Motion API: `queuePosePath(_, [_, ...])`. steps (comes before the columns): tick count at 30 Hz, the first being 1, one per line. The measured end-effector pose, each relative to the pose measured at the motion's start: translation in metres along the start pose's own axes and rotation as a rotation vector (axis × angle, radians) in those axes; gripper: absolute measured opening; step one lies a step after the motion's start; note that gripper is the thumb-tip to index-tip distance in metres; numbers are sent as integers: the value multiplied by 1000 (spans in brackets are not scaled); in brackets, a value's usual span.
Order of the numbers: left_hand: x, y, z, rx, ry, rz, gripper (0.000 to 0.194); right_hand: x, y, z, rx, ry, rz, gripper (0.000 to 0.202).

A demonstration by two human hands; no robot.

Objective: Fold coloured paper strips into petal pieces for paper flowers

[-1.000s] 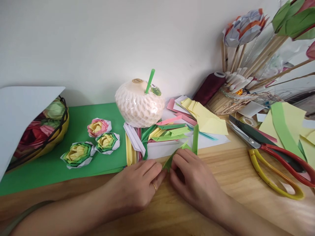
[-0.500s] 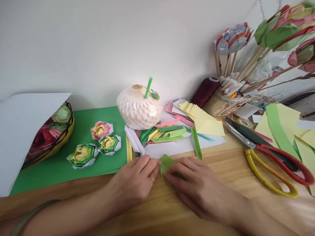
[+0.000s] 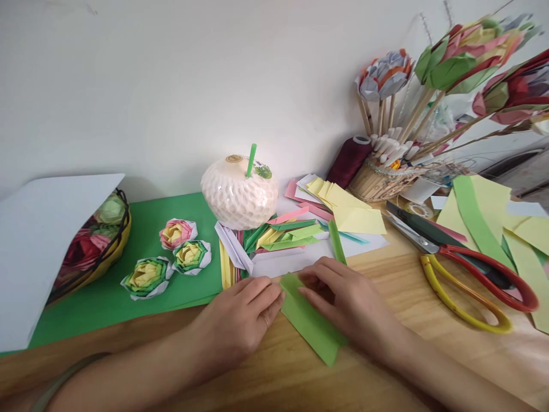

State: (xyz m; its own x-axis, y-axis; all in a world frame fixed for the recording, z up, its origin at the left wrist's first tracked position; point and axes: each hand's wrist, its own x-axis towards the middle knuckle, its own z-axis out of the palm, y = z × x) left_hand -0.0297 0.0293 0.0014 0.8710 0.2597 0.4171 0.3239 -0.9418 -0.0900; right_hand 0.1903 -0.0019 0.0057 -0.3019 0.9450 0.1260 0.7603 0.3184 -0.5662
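Observation:
A light green strip of paper (image 3: 311, 326) lies slanted on the wooden table between my hands, its upper end near my fingertips. My left hand (image 3: 246, 315) is closed, with its fingertips pinching the paper's upper left edge; a ring shows on one finger. On the other side, my right hand (image 3: 349, 300) curls over the strip's right edge, thumb and fingertips at the paper. Its lower fingers are partly hidden. Just behind, a narrow folded green strip (image 3: 337, 243) is partly covered by my right hand.
Folded paper pieces (image 3: 291, 229) and yellow sheets (image 3: 358, 214) lie behind my hands. Scissors (image 3: 437, 249) rest at right. Three paper flowers (image 3: 148, 277) sit on a green sheet (image 3: 150, 212). A white textured coconut-like object (image 3: 240, 191) stands at the wall, right of a basket (image 3: 124, 234).
My right hand has shifted up and right off the green paper, so more of the strip shows, stretching toward me. My left hand stays at its edge. The view has turned slightly.

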Motion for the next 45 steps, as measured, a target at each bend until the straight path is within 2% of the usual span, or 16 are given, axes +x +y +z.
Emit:
queuePosePath(2, [-1,0,-1,7,-18,13,30,3,-1,2,11,-1,48,5])
queuePosePath(6, [-1,0,-1,13,-41,16,34,8,-3,4,-7,2,51,8])
queuePosePath(15, [-1,0,-2,4,8,78,31,8,-2,7,-31,53,27,6])
queuePosePath(19, [-5,1,4,-7,-3,49,28,7,-2,8,-89,87,-133,13])
queuePosePath(22, [-9,3,13,-39,-22,-68,26,4,-1,6,-147,96,-291,18])
queuePosePath(25, [-11,4,17,-63,-22,-143,25,3,0,2,-180,43,-403,22])
queuePosePath(33, [-4,-4,2,-10,-8,65,29,3,-3,-4,-238,-37,-463,31])
queuePosePath(39, [-4,-4,2,5,-7,75,32,2,-5,-3,-308,-43,-485,32])
queuePosePath(45, [-4,-3,0,-2,-14,79,32,5,-4,-13,-260,-141,-434,28])
